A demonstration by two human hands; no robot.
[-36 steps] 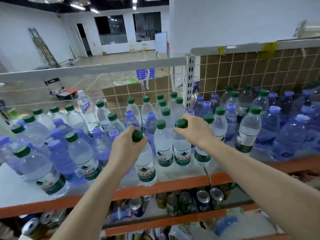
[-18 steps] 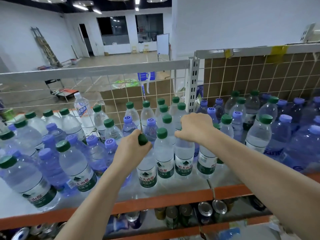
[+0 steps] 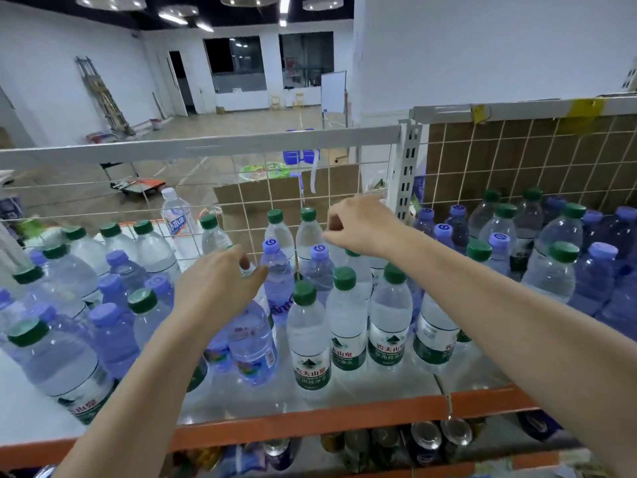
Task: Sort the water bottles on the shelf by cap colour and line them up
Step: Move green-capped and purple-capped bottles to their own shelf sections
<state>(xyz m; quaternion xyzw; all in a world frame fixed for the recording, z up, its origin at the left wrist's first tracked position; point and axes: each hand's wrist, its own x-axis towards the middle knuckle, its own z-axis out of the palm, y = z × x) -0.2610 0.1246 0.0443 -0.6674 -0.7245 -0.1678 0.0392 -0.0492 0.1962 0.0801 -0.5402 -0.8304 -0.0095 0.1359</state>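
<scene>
Two hands reach past the front row of green-capped bottles (image 3: pixel 344 319): left hand (image 3: pixel 215 288) spread, empty; right hand (image 3: pixel 358 225) loosely curled, seemingly empty, probably seeking purple-capped bottles (image 3: pixel 275 267).

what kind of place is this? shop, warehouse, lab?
Probably a mock shop shelf set up in a large, mostly bare hall, not a real store: an orange-edged shelf packed with water bottles, cans below, a wire mesh back, and open floor beyond.
</scene>
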